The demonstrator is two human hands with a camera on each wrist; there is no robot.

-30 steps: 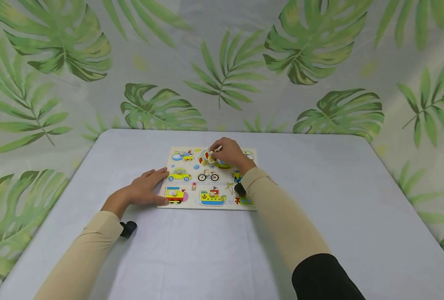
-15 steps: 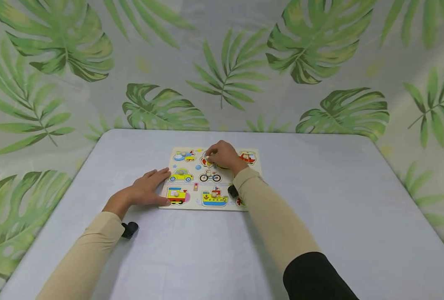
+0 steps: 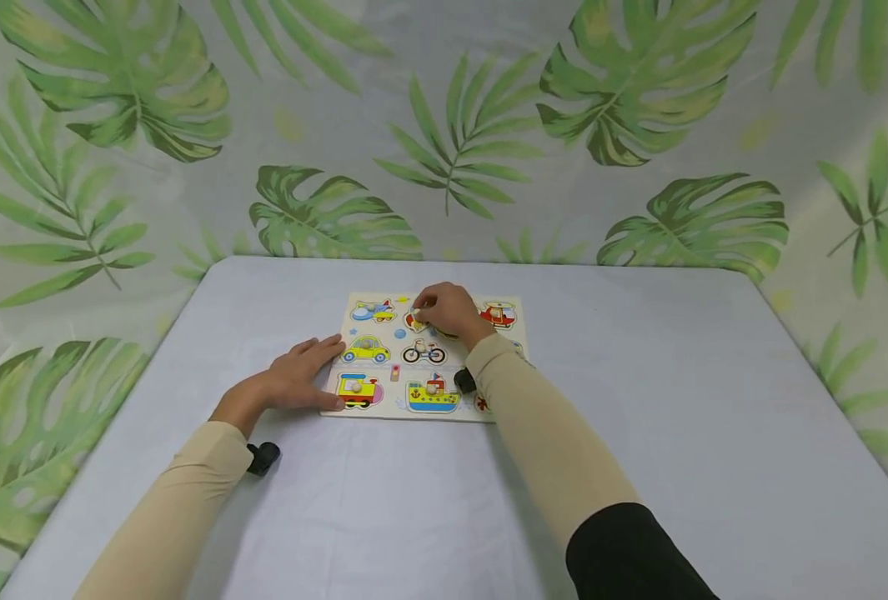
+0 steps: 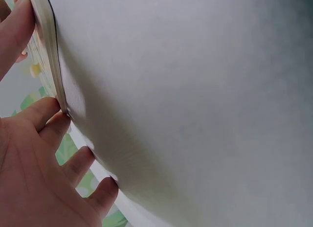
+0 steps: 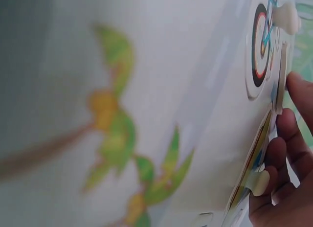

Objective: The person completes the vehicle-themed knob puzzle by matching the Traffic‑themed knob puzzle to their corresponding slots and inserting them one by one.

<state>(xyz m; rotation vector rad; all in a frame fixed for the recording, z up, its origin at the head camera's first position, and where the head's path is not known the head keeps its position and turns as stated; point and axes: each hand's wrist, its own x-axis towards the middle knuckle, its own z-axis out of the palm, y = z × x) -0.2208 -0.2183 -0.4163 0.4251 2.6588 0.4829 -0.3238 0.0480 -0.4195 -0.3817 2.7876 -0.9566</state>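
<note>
A wooden knob puzzle board lies on the white-covered table, with vehicle pieces in it. At its top middle, my right hand pinches a red-and-yellow puzzle piece between thumb and fingers. In the right wrist view this piece's edge stands slightly proud of the board, and my other fingers lie beside a second knobbed piece. My left hand rests spread at the board's left edge, thumb by the front corner. The left wrist view shows its fingertips at that edge.
On the board are a plane, a car, a bicycle, a train, a ship and a helicopter. My right forearm covers the board's lower right. A leaf-patterned cloth hangs behind the table.
My right hand has moved slightly left and down with the red-and-yellow puzzle piece, from tilted above the board to low at the top-middle spot. My left hand stays at the board's edge.
</note>
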